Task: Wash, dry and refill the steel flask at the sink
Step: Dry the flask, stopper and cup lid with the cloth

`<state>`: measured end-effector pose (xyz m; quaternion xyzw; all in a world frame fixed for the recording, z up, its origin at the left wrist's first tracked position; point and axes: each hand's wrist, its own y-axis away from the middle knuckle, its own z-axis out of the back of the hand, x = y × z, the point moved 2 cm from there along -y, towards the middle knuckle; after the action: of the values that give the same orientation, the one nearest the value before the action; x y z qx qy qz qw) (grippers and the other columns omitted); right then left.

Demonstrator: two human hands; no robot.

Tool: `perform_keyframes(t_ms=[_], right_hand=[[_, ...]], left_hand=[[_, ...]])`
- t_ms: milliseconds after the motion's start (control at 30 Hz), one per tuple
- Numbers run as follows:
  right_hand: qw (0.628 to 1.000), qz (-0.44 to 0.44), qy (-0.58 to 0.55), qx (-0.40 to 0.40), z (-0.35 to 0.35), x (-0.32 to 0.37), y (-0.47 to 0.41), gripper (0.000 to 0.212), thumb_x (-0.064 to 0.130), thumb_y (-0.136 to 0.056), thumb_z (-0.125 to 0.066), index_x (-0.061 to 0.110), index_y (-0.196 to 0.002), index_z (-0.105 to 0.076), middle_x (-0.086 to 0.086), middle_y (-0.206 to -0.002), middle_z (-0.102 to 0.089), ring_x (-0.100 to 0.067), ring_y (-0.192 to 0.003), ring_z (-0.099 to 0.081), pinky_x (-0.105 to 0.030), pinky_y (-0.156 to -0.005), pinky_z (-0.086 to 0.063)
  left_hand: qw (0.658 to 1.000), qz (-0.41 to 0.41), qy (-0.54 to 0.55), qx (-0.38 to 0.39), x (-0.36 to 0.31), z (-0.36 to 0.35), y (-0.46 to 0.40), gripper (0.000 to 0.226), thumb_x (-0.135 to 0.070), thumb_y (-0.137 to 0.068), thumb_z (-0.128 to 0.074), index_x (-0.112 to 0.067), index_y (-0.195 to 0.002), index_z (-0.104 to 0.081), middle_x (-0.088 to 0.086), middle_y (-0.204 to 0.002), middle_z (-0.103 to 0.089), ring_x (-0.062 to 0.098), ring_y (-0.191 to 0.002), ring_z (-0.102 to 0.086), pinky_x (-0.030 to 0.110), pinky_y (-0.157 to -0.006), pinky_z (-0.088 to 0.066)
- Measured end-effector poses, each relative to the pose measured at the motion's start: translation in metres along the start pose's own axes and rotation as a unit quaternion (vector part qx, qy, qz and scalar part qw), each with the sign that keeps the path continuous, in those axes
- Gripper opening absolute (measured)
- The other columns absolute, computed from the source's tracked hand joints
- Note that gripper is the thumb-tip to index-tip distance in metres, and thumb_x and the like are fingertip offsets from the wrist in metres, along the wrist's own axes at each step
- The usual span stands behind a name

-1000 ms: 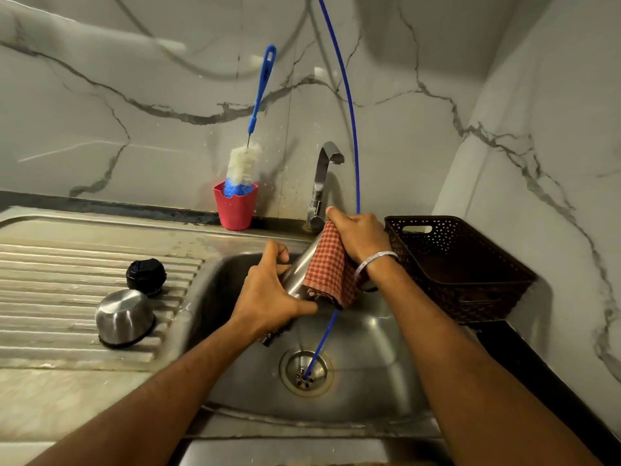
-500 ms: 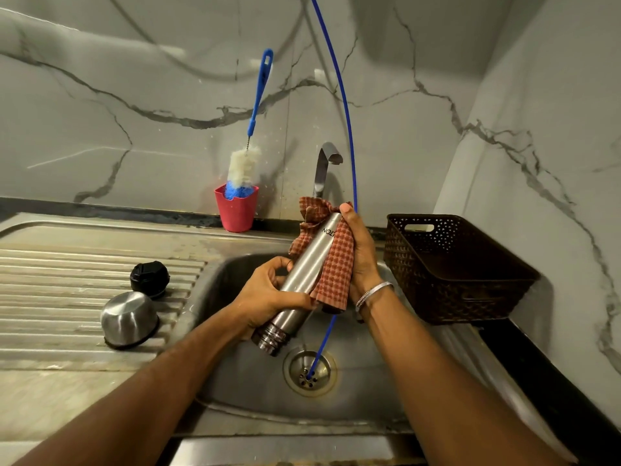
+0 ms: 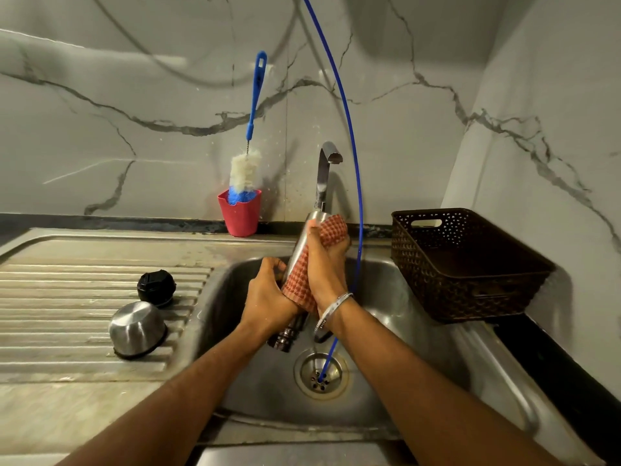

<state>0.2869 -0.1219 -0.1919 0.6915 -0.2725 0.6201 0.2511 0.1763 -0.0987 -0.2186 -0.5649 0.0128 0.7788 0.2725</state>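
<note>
Two hands on the steel flask [image 3: 300, 243], held tilted over the sink [image 3: 396, 331], neck end low near the drain [image 3: 321, 375], base up by the tap [image 3: 324, 176]. Left hand [image 3: 268, 297] has its grip curled round the lower body, steadying it. Right hand [image 3: 327, 264] wraps the checked cloth [image 3: 299, 280] around the upper body, fingers closed over cloth and flask. Likely the drying step; mouth-down probably lets leftover water drain. Black cap [image 3: 156, 287] and steel cup [image 3: 137, 329] sit on the drainboard [image 3: 67, 280], apart from the flask, presumably left off for refilling later.
</note>
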Motion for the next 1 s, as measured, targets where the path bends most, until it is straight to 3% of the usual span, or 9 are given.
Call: perform_keyframes(t_ms=[100,167,300,400,500,667,833,900,1000], right_hand=[[0.989,0.028,0.082,0.122,0.001,0.006,0.0,0.137,0.047,-0.061,-0.078,0.05,-0.147,0.028,-0.01,-0.164,-0.017,-0.035,-0.131,-0.049,-0.056,-0.105,-0.048],[0.974,0.052,0.117,0.189,0.013,0.011,-0.006,0.14,0.032,-0.068,-0.083,0.049,-0.149,0.029,-0.01,-0.164,-0.019,-0.033,-0.136,-0.045,-0.055,-0.11,-0.044],[0.977,0.112,0.097,0.151,0.029,0.015,-0.005,0.116,0.036,-0.063,-0.095,0.031,-0.155,-0.024,0.002,-0.135,-0.058,-0.016,-0.118,-0.061,-0.031,-0.091,-0.055],[0.995,0.057,-0.078,0.037,0.022,0.015,-0.002,0.065,0.029,-0.067,-0.093,0.014,-0.123,-0.064,-0.005,-0.109,-0.075,-0.028,-0.1,-0.073,-0.042,-0.081,-0.062],[0.96,-0.018,-0.253,0.117,0.027,0.029,-0.011,0.064,0.029,-0.067,-0.091,0.003,-0.121,-0.067,-0.017,-0.112,-0.073,-0.035,-0.099,-0.071,-0.054,-0.09,-0.058],[0.94,-0.023,-0.241,0.242,0.051,0.034,-0.017,0.068,0.04,-0.055,-0.093,0.011,-0.113,-0.07,-0.011,-0.1,-0.072,-0.026,-0.089,-0.069,-0.045,-0.09,-0.057],[0.964,-0.033,-0.21,0.161,0.04,0.033,-0.006,0.067,0.024,-0.071,-0.087,0.0,-0.128,-0.061,-0.021,-0.111,-0.069,-0.034,-0.093,-0.07,-0.046,-0.082,-0.06],[0.978,-0.018,-0.193,0.072,0.033,0.03,0.0,0.048,0.011,-0.074,-0.085,0.002,-0.117,-0.067,-0.016,-0.105,-0.075,-0.03,-0.085,-0.074,-0.04,-0.072,-0.063],[0.993,0.003,-0.121,-0.012,0.016,0.017,0.005,0.059,0.015,-0.066,-0.091,0.015,-0.119,-0.065,-0.003,-0.104,-0.076,-0.02,-0.091,-0.074,-0.033,-0.075,-0.062]], left_hand=[[0.998,0.028,0.039,-0.034,0.001,0.002,-0.002,0.056,-0.021,-0.078,-0.087,-0.017,-0.12,-0.05,-0.002,-0.1,-0.067,0.007,-0.084,-0.068,0.011,-0.06,-0.052],[0.997,0.034,0.056,-0.052,0.002,0.003,-0.003,0.056,-0.022,-0.076,-0.088,-0.018,-0.118,-0.052,-0.002,-0.098,-0.069,0.008,-0.084,-0.07,0.016,-0.064,-0.055],[0.994,0.038,0.092,-0.038,0.001,0.001,-0.001,0.063,-0.017,-0.065,-0.095,-0.02,-0.116,-0.057,-0.003,-0.097,-0.073,0.001,-0.082,-0.071,0.019,-0.069,-0.056],[0.997,0.011,0.08,0.002,-0.004,-0.004,0.004,0.075,-0.019,-0.055,-0.098,-0.022,-0.116,-0.056,-0.007,-0.102,-0.071,-0.005,-0.088,-0.068,0.014,-0.072,-0.055],[0.994,0.029,0.1,0.043,-0.01,-0.003,0.006,0.086,-0.036,-0.044,-0.097,-0.022,-0.116,-0.053,0.0,-0.104,-0.072,0.007,-0.088,-0.073,0.023,-0.072,-0.06],[0.962,0.095,0.207,0.152,-0.017,-0.003,0.012,0.08,-0.012,-0.057,-0.096,-0.011,-0.123,-0.051,0.007,-0.105,-0.07,0.014,-0.08,-0.075,0.031,-0.068,-0.06],[0.986,0.062,0.135,0.071,-0.02,-0.006,0.01,0.079,-0.01,-0.061,-0.097,-0.016,-0.117,-0.041,0.006,-0.107,-0.067,0.015,-0.082,-0.074,0.024,-0.064,-0.059],[0.999,0.009,0.046,0.011,-0.019,-0.008,0.01,0.079,-0.019,-0.056,-0.099,-0.018,-0.111,-0.041,0.001,-0.103,-0.068,0.013,-0.082,-0.072,0.02,-0.062,-0.057],[0.998,-0.029,-0.014,-0.05,-0.019,-0.012,0.015,0.079,-0.027,-0.058,-0.098,-0.025,-0.112,-0.039,-0.01,-0.096,-0.066,0.004,-0.081,-0.07,0.015,-0.062,-0.057]])
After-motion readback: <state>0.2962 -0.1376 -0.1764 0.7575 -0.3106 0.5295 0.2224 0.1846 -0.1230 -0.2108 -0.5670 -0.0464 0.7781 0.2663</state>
